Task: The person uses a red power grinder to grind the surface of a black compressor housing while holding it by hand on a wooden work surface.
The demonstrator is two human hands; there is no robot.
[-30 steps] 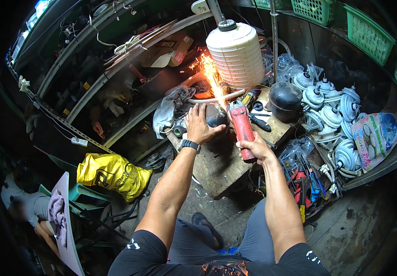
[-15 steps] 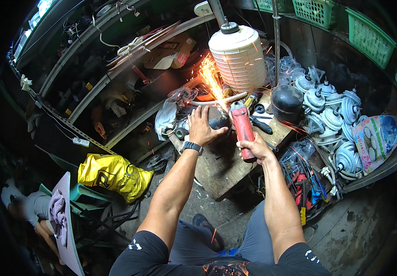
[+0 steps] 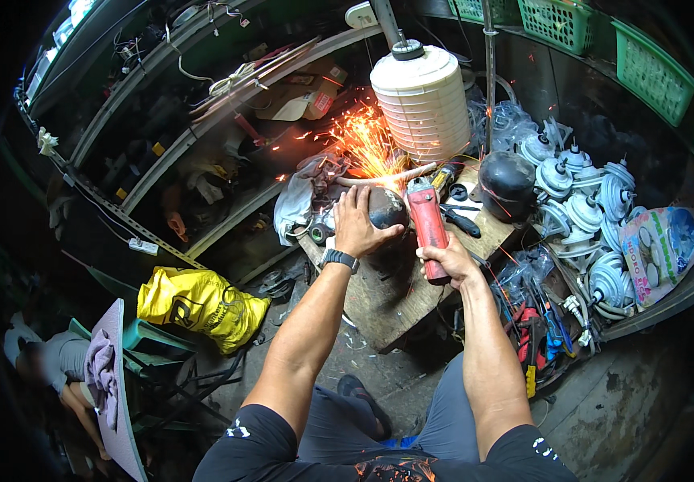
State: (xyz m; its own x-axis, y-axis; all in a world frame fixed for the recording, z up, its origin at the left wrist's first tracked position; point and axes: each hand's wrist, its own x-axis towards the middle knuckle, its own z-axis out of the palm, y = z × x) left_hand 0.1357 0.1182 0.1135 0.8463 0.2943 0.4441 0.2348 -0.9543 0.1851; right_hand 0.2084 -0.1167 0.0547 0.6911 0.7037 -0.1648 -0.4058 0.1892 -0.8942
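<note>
My left hand (image 3: 357, 225) grips the top of a dark, rounded metal vessel (image 3: 388, 207), fingers over it and thumb along its near side. The vessel rests on a low wooden workbench (image 3: 383, 309). My right hand (image 3: 453, 262) is wrapped round the rear of a red angle grinder (image 3: 427, 218). The grinder's head is at the vessel's far right side, and orange sparks (image 3: 371, 143) spray away from it to the far left. The exact contact of disc and metal is hidden. A second black rounded vessel (image 3: 506, 185) stands right of the grinder.
A black-handled tool (image 3: 463, 222) lies by the grinder. Behind stands a ribbed white container (image 3: 421, 104). Several grey-white metal parts (image 3: 584, 210) are heaped right, above a box of tools (image 3: 536, 333). A yellow sack (image 3: 202, 309) sits left on the floor; a person (image 3: 54, 365) is beyond.
The sparks now fan out wider and more to the left. Both hands, the vessel and the grinder keep nearly the same places; the whole view has shifted slightly.
</note>
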